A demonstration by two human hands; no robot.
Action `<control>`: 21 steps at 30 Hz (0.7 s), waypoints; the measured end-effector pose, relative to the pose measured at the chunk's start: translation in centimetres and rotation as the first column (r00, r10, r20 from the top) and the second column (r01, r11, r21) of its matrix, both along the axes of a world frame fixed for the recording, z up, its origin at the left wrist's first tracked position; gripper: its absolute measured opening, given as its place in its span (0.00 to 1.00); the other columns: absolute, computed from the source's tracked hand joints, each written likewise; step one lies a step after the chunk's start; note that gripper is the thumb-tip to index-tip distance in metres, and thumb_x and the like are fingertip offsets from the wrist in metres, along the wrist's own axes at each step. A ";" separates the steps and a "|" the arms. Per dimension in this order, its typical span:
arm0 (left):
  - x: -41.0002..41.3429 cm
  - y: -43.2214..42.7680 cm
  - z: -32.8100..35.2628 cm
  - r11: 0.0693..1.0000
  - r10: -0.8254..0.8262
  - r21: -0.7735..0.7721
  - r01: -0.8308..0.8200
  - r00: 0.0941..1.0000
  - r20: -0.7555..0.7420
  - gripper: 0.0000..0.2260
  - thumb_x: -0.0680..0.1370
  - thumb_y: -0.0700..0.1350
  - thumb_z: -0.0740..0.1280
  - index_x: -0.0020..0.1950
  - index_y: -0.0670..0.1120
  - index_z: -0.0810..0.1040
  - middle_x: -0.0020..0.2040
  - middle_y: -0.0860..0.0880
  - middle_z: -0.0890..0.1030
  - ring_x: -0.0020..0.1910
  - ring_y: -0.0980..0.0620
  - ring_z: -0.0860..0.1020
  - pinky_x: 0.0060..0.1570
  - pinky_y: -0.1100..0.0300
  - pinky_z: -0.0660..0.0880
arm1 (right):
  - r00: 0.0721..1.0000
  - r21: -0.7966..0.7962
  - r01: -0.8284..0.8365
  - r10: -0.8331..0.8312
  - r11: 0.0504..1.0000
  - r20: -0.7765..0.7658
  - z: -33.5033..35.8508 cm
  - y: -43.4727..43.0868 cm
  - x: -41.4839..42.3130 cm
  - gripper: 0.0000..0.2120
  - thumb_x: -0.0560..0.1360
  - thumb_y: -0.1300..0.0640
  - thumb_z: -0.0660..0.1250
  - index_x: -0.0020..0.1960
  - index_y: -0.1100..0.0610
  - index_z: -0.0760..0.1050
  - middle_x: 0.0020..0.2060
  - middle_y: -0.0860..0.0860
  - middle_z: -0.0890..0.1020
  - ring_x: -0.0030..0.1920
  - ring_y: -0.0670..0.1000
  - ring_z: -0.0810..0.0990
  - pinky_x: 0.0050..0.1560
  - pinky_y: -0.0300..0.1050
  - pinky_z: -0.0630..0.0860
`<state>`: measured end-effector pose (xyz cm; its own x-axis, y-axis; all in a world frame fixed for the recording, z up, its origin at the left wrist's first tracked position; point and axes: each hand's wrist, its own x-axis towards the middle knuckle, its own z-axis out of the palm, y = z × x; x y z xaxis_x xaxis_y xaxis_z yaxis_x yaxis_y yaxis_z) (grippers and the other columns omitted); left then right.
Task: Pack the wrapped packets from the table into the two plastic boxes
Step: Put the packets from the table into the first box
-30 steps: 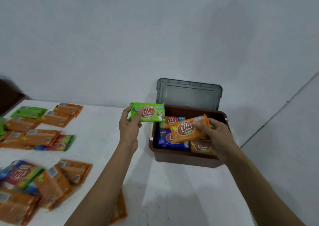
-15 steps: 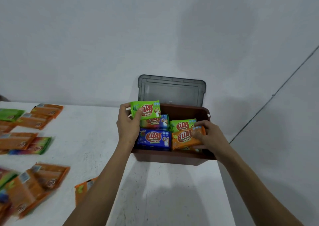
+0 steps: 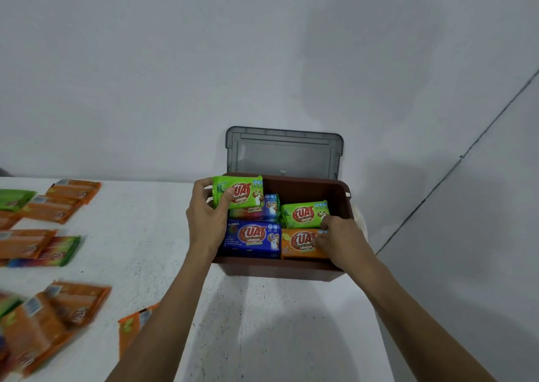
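Observation:
A brown plastic box (image 3: pixel 280 269) with its grey lid (image 3: pixel 284 154) raised stands at the table's far right. Inside lie a blue packet (image 3: pixel 252 238), a second green packet (image 3: pixel 303 214), a multicoloured packet (image 3: pixel 262 211) and an orange packet (image 3: pixel 299 243). My left hand (image 3: pixel 205 216) holds a green packet (image 3: pixel 237 192) over the box's back left corner. My right hand (image 3: pixel 339 240) rests on the orange packet at the box's front right, fingers pressed on its right end.
Several orange, green and multicoloured packets (image 3: pixel 49 246) lie spread over the left of the white table (image 3: pixel 262 323). One orange packet (image 3: pixel 131 327) lies partly under my left forearm. A grey wall stands right behind the box. The table's right edge runs just past the box.
My right hand has lowered the orange packet into the box's front right. My left hand has brought the green packet over the box. The view has swung right.

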<state>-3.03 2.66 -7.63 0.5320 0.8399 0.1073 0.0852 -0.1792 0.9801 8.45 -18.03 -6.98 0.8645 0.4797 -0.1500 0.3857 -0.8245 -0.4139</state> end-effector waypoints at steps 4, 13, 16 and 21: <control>0.0 -0.2 0.0 0.999 -0.022 0.035 0.023 1.000 -0.020 0.14 0.77 0.51 0.67 0.61 0.50 0.70 0.52 0.56 0.78 0.43 0.62 0.79 0.33 0.74 0.74 | 0.996 -0.085 -0.012 0.020 0.996 0.085 0.1 0.2 -0.3 0.17 0.79 0.53 0.65 0.66 0.56 0.72 0.58 0.55 0.80 0.55 0.54 0.81 0.56 0.48 0.77; -0.1 -0.3 0.2 0.994 -0.106 -0.005 0.106 0.994 0.005 0.12 0.77 0.51 0.68 0.58 0.53 0.70 0.49 0.59 0.79 0.43 0.61 0.81 0.35 0.69 0.77 | 0.994 0.256 -0.073 0.050 0.964 0.095 1.6 1.9 -0.1 0.20 0.79 0.46 0.65 0.68 0.53 0.72 0.59 0.52 0.81 0.55 0.48 0.80 0.47 0.36 0.74; -0.2 -0.1 0.1 0.990 -0.137 -0.019 0.137 0.990 0.019 0.13 0.77 0.51 0.68 0.59 0.53 0.71 0.52 0.55 0.80 0.47 0.56 0.82 0.41 0.63 0.80 | 0.993 0.413 -0.050 0.088 0.909 -0.074 1.5 3.2 0.0 0.24 0.77 0.43 0.66 0.70 0.52 0.70 0.59 0.51 0.80 0.56 0.47 0.79 0.47 0.36 0.75; -0.3 -0.1 -0.1 0.984 -0.173 -0.027 0.173 0.985 0.028 0.15 0.76 0.51 0.68 0.61 0.51 0.72 0.57 0.50 0.81 0.52 0.50 0.82 0.47 0.54 0.82 | 0.856 0.650 0.130 0.247 0.749 -0.455 1.5 5.7 -0.5 0.25 0.76 0.49 0.70 0.69 0.55 0.70 0.58 0.53 0.81 0.54 0.49 0.83 0.48 0.44 0.83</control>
<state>-3.35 2.59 -7.74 0.6671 0.7383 0.0996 0.0303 -0.1604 0.9866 7.94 -12.34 -5.48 0.7267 0.6649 -0.1727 0.0157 -0.2675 -0.9634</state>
